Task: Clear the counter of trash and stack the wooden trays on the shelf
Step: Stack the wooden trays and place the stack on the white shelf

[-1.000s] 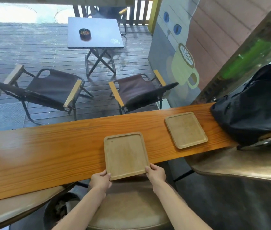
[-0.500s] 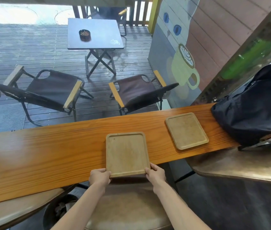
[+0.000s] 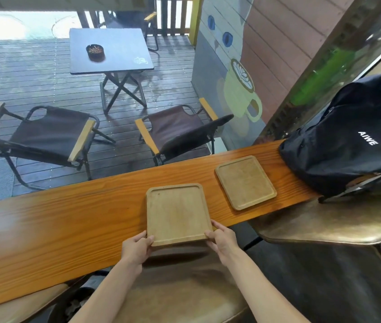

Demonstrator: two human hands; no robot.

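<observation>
- The desk (image 3: pixel 52 224) is a long plank of orange-brown wood running across the view. No trash shows on its bare top, so by my reading the clearing step is done and the tray step is in hand.
- A black backpack (image 3: pixel 348 145) sits on the right end of the desk, well apart from the hands and just beside the far tray.
- Brown padded stools (image 3: pixel 338 220) stand on the near side of the desk, one directly beneath the person's arms.
- The near wooden tray (image 3: pixel 176 212) lies in the middle of the desk, its near edge jutting past the desk's near edge over the stool. Whether that edge is raised off the wood I cannot tell.
- The second wooden tray (image 3: pixel 245 181) lies flat to the right, turned at a slight angle and apart from the near one.
- The left hand (image 3: pixel 137 249) has its grip clenched on the near tray's left near corner, thumb on top.
- The right hand (image 3: pixel 223 238) grasps the right near corner likewise.
- The next move probably calls for lifting the near tray level and setting it squarely on the second tray, rims aligned, so both can go together.
- The shelf is not in view, so where the stack must go cannot be told.
</observation>
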